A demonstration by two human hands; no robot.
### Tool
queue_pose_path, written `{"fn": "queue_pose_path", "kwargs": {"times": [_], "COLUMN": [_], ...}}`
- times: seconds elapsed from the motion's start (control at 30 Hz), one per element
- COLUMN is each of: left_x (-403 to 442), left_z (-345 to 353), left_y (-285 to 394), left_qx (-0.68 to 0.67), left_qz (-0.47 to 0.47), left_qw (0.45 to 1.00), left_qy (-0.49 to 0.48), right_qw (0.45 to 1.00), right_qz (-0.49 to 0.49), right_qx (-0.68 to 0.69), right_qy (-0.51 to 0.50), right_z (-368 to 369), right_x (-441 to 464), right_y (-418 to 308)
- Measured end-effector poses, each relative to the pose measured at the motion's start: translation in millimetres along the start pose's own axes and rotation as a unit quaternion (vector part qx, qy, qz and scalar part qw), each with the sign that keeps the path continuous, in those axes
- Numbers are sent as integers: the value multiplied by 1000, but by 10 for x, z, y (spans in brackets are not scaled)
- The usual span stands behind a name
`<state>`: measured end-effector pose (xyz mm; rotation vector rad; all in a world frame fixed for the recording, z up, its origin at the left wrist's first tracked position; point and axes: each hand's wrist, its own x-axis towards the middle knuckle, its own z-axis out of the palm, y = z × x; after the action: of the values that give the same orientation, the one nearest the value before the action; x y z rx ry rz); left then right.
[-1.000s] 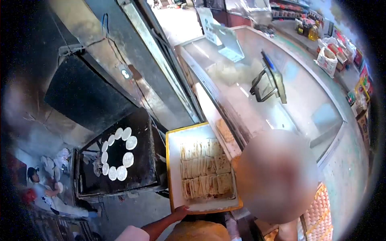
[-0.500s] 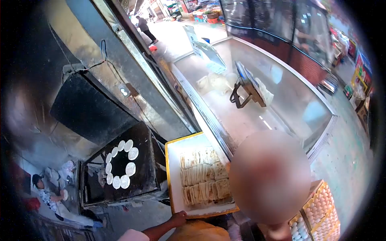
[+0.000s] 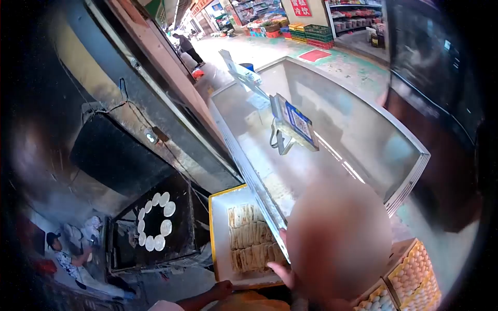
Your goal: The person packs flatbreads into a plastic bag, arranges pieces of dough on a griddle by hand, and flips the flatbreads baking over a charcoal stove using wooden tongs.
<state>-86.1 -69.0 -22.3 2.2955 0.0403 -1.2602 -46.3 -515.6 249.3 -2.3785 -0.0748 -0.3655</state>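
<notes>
At the bottom, my left hand [image 3: 223,289] is closed on the near rim of a white, yellow-edged tray [image 3: 220,223]. Folded flatbreads [image 3: 251,233] lie inside it in rows. My right hand [image 3: 285,274] is at the tray's right side, close to the camera. Its thumb stretches out over the tray, and a fingertip shows higher up by the glass case's frame. A round blur covers the rest of that hand, so its palm is hidden. Nothing can be made out in it.
A glass counter case [image 3: 353,114] with a QR-code sign [image 3: 298,124] stands ahead. Pale dough rounds [image 3: 166,227] ring a dark griddle [image 3: 179,233] at left. Egg trays [image 3: 410,274] are at lower right. One person [image 3: 67,262] is at far left, another [image 3: 188,49] farther off.
The view has swung, bringing more of the shops beyond the case into sight. My right thumb now shows above the tray. My left hand stays at the tray's near rim.
</notes>
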Motion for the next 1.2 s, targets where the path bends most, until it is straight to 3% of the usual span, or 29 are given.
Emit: {"fn": "queue_pose_path", "kwargs": {"times": [0.1, 0.23, 0.37, 0.43, 0.53, 0.6, 0.63, 0.73, 0.77, 0.8, 0.83, 0.9, 0.93, 1.03, 1.1, 1.13, 1.17, 1.2], "left_x": [72, -32, -102, -163, -252, -284, -352, -267, -262, -269, -228, -383, -616, -476, -197, -141, -234, -257], "left_z": [-17, -125, -197, -165, -125, -205, -239, -221, -242, -254, -228, -302, -508, -433, -266, -250, -394, -544], "left_y": [157, 711, 855, 771, 477, 268, 260, -364, -529, -718, -906, -1111, -861, -1739, -2585, -2898, -3068, -3265], "left_qx": [69, 49, 82, 82, -17, -22, 30, -25, 12, -36, -108, -190, -124, -212, -234, -240, -268, -271], "left_qz": [138, 138, 111, 94, 105, 20, 13, 0, 27, 55, 65, 131, 9, 75, 96, 122, 55, 58], "left_qw": [987, 989, 990, 992, 991, 1000, 999, 1000, 1000, 998, 992, 972, 991, 971, 962, 954, 957, 957], "left_qy": [47, 32, 19, 11, 77, 1, 23, 9, 9, 5, 8, 38, 43, 76, 103, 134, 97, 88], "right_qw": [999, 998, 999, 996, 995, 994, 991, 985, 982, 978, 989, 980, 950, 919, 943, 975, 970, 955], "right_qz": [-34, -24, -20, -23, 7, 16, 2, -7, -21, -38, -26, 1, 1, -32, 5, 66, 156, 160], "right_qx": [19, 48, -40, -86, -95, -109, -128, -165, -179, -192, -82, -120, -268, -333, -300, -169, -181, -249], "right_qy": [-25, -21, 0, 26, 28, 11, 33, 42, 59, 73, 122, 161, 163, 211, 143, 129, 32, -20], "right_z": [-154, -151, -174, -204, -210, -250, -219, -157, -123, -68, 31, 126, 87, 505, 1084, 1522, 1860, 2317], "right_x": [38, 29, 43, 70, 81, 119, 117, 118, 116, 105, 78, 4, -9, -378, -803, -1091, -1232, -1639], "right_y": [-64, -133, -90, -126, -216, -282, -263, -357, -322, -277, -141, -330, -578, -765, -1083, -1115, -1568, -1562]}}
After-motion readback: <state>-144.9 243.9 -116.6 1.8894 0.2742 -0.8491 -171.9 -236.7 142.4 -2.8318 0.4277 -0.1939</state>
